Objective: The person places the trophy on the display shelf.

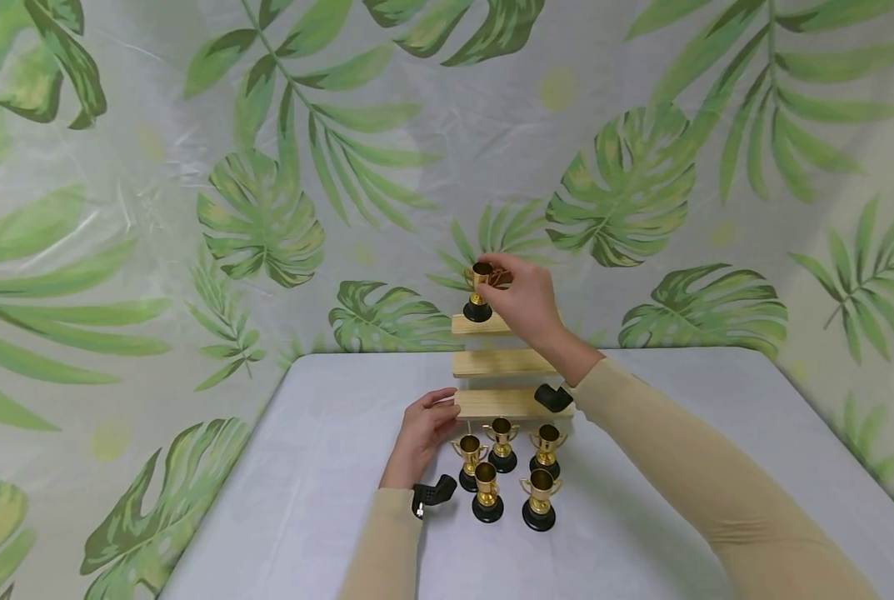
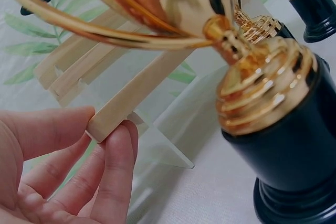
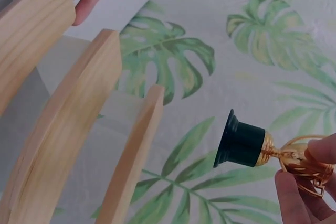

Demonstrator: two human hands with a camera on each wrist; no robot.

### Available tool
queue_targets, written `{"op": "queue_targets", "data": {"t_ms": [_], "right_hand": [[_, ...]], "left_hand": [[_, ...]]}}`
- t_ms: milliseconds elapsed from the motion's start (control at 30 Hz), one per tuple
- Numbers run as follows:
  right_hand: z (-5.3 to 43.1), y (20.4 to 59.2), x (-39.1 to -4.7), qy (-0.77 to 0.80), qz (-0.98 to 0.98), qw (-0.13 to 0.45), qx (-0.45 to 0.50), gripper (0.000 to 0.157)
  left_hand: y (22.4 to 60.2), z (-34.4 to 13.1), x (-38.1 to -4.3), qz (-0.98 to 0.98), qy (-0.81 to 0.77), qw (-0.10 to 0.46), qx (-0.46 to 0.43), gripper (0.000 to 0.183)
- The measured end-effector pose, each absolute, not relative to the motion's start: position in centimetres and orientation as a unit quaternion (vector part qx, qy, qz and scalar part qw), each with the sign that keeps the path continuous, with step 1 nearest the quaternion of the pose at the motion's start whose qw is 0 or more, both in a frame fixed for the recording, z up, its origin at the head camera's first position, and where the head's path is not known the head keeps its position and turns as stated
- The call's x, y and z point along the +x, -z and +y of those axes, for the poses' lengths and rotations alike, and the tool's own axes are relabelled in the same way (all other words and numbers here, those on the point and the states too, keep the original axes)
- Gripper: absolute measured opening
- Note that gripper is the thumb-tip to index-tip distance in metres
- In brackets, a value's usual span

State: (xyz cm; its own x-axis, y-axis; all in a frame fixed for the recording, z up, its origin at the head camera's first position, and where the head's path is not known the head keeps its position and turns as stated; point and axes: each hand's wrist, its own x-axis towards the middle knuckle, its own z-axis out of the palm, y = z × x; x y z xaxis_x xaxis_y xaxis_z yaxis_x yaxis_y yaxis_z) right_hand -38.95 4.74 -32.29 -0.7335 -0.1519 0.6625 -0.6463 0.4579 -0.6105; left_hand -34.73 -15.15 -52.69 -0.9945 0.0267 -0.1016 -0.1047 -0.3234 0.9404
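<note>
My right hand (image 1: pixel 525 300) pinches the cup of a small gold trophy (image 1: pixel 479 298) with a black base, upright at the left end of the top wooden shelf board (image 1: pixel 484 325). In the right wrist view the trophy's base (image 3: pixel 241 139) stands apart from the boards. The left hand (image 1: pixel 422 429) grips the left end of the lowest board (image 1: pixel 512 405); in the left wrist view its thumb and fingers hold the board's end (image 2: pixel 113 119). Several more gold trophies (image 1: pixel 540 500) stand upright on the table before the rack, one (image 2: pixel 278 103) looming close to the left wrist camera.
The rack has three wooden boards in steps, the middle board (image 1: pixel 502 363) between the others, on clear side panels (image 2: pixel 163 140). A white-covered table (image 1: pixel 304 467) carries it. Behind hangs a leaf-patterned cloth (image 1: pixel 387 250). Black wrist cameras (image 1: pixel 435 493) sit on both wrists.
</note>
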Motion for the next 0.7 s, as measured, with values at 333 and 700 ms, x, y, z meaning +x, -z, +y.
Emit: {"op": "queue_targets", "data": {"t_ms": [333,700], "right_hand": [[4.0,32.3,-40.5,-0.466,-0.816,0.256,0.226,0.036],[3.4,33.6,-42.4,-0.454,-0.835,0.236,0.203,0.037]], "left_hand": [[52.5,-15.1,-34.7,0.578,-0.814,0.043,-0.034,0.046],[52.6,-15.0,-34.7,0.569,-0.82,0.04,-0.05,0.043]]}}
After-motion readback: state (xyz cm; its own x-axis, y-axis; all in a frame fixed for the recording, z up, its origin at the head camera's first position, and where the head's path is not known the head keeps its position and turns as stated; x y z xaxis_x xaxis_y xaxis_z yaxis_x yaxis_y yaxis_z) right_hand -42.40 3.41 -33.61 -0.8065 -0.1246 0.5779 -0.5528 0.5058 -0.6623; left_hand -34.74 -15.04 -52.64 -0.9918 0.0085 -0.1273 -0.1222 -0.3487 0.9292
